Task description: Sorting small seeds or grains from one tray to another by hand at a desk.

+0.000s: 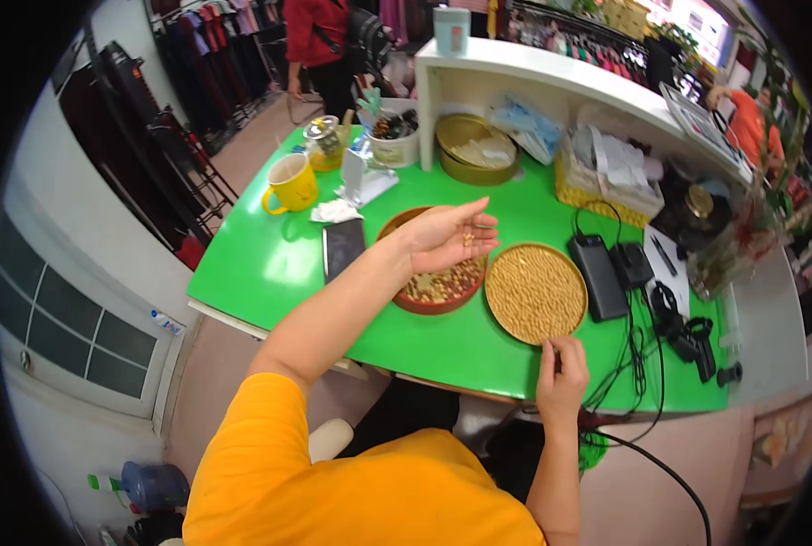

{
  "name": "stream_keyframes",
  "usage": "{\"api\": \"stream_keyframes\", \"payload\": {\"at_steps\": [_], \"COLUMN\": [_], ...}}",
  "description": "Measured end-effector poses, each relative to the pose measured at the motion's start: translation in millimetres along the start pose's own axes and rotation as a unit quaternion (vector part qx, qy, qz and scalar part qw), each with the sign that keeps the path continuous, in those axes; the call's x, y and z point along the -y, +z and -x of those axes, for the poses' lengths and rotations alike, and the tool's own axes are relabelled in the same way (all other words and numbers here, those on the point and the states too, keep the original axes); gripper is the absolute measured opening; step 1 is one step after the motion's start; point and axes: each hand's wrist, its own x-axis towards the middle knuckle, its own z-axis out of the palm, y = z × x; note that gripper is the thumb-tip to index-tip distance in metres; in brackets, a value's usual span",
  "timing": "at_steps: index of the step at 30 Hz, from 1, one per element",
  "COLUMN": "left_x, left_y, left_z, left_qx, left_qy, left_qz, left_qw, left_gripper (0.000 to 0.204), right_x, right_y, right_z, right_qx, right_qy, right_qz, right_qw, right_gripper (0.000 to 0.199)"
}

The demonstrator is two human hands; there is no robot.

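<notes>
There is 1 red bowl (438,308), 1 bean tray (586,297), 1 yellow mug (293,185).

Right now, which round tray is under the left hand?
The reddish-brown tray with the multicoloured mix; the left hand is over it. The other tray, full of tan beans, is by the right hand.

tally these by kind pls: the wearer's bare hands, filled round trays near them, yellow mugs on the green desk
Bare hands: 2 (left hand, right hand)
Filled round trays: 2 (reddish-brown shallow round tray with mixed reddish and cream pieces; brownish shallow round tray with tan beans)
Yellow cylindrical mug: 1
Total: 5
</notes>
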Motion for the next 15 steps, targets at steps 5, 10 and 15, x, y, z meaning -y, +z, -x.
{"api": "stream_keyframes", "payload": {"at_steps": [5,10,15], "left_x": [19,1,-36], "left_y": [60,57,3], "left_z": [-10,-3,14], "left_qx": [-0.036,-0.046,-0.057], "left_qy": [0.008,0.072,0.125], "left_qz": [-0.176,-0.203,-0.439], "left_qw": [0.984,0.975,0.888], "left_gripper": [0.059,0.058,0.043], "right_x": [-2,0,-2], "right_y": [3,4,0], "right_z": [0,-1,-3], "right_qx": [0.003,0.014,0.004], "right_qy": [0.036,0.057,-0.014], "right_qz": [-0.024,-0.043,-0.017], "right_qw": [0.999,0.997,1.000], "right_gripper": [0.005,0.005,0.006]}}
